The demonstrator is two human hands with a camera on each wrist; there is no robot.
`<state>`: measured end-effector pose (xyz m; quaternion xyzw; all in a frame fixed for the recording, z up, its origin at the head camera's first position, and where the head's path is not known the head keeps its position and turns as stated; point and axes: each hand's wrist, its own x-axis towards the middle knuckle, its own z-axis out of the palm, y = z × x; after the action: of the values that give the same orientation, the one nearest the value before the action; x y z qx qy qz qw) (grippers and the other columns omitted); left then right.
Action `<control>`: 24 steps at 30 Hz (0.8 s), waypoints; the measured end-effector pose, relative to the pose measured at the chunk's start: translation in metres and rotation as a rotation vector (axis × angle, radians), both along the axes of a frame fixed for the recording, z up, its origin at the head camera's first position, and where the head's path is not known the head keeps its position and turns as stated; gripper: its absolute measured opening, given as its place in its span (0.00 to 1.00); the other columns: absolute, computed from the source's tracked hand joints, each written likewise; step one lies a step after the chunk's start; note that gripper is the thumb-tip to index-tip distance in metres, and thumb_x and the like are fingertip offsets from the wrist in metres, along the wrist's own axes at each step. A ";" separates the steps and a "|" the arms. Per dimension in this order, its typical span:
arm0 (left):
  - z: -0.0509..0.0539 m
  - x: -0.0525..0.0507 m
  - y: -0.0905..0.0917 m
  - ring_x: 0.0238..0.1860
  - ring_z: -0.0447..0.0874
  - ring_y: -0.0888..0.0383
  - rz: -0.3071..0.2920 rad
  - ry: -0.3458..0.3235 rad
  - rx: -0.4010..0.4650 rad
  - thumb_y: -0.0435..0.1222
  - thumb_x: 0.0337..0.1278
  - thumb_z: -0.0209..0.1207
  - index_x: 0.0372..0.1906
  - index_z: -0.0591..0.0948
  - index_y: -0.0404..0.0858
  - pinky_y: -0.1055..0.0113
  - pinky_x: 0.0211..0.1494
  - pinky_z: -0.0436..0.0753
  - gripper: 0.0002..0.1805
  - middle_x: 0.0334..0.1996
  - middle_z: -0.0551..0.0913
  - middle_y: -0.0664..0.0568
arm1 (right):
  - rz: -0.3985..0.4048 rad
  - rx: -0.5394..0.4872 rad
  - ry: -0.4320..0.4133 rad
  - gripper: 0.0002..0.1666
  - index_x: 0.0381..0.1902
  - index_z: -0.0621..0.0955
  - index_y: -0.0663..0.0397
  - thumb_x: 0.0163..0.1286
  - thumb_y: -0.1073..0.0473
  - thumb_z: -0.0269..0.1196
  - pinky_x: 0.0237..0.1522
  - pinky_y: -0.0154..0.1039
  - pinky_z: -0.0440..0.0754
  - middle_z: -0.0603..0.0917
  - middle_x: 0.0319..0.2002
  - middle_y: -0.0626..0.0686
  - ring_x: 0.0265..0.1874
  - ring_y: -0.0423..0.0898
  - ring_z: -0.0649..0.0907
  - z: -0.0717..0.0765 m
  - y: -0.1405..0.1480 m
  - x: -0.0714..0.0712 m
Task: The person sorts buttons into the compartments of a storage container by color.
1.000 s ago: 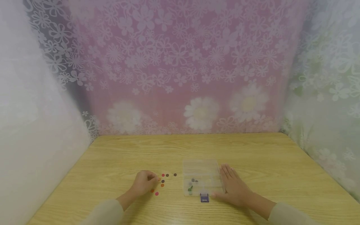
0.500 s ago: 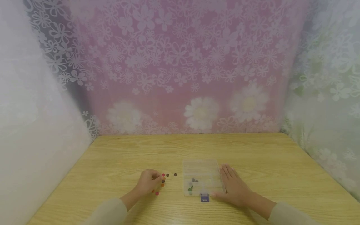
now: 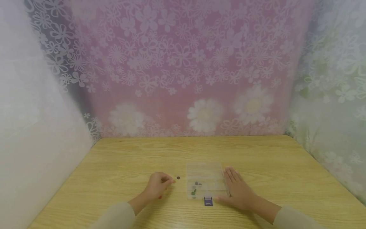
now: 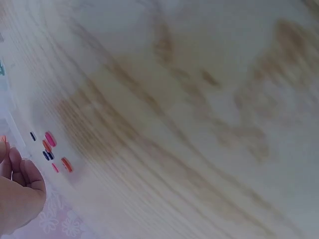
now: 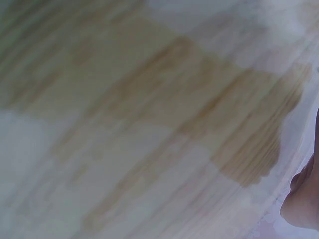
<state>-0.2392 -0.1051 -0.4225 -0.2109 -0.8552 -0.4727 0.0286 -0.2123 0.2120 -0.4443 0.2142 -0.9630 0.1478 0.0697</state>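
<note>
Between thumb and forefinger, my left hand (image 3: 156, 186) pinches a small orange disc (image 3: 173, 181), raised over the table left of the box. In the left wrist view the left hand (image 4: 20, 191) shows at the lower left, with the orange disc (image 4: 3, 139) at its fingertips. A clear divided box (image 3: 204, 170) stands in front of me, holding dark discs (image 3: 196, 183) and green discs (image 3: 193, 192) in its left part. My right hand (image 3: 240, 192) lies with straight fingers along the box's right side, its thumb at the front edge beside the purple latch (image 3: 208, 201).
One dark disc (image 3: 178, 177) lies between my left hand and the box. A red disc (image 3: 160, 197) peeks out below that hand. Several pink, orange and dark discs, among them a pink one (image 4: 50, 139), lie on the wooden table (image 3: 120, 162). A floral curtain (image 3: 183, 70) hangs behind.
My left hand has moved right towards the box with the orange disc in its pinch, now covering most loose discs in the head view. My right hand and the box have stayed in place.
</note>
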 end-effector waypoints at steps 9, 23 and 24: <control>0.003 0.002 0.015 0.34 0.79 0.59 0.002 -0.011 -0.047 0.29 0.56 0.58 0.27 0.84 0.32 0.76 0.34 0.76 0.06 0.33 0.85 0.44 | -0.006 0.021 -0.013 0.60 0.67 0.54 0.73 0.58 0.28 0.54 0.70 0.35 0.27 0.51 0.70 0.71 0.70 0.64 0.51 0.002 0.000 0.001; 0.006 0.003 0.037 0.27 0.74 0.65 -0.036 0.003 -0.032 0.32 0.54 0.61 0.28 0.84 0.31 0.78 0.28 0.74 0.06 0.30 0.85 0.43 | -0.005 0.005 -0.040 0.59 0.68 0.54 0.73 0.59 0.29 0.54 0.70 0.55 0.46 0.51 0.70 0.71 0.70 0.64 0.51 0.005 -0.001 0.001; 0.006 0.003 0.039 0.27 0.74 0.66 -0.040 0.001 -0.033 0.32 0.53 0.61 0.28 0.84 0.31 0.78 0.28 0.74 0.06 0.29 0.84 0.43 | -0.005 0.006 -0.039 0.59 0.68 0.54 0.73 0.59 0.29 0.54 0.70 0.55 0.46 0.51 0.70 0.71 0.70 0.64 0.51 0.004 -0.001 0.001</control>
<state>-0.2361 -0.0659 -0.4165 -0.2284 -0.8585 -0.4589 0.0160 -0.2109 0.2113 -0.4400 0.2089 -0.9653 0.1487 0.0504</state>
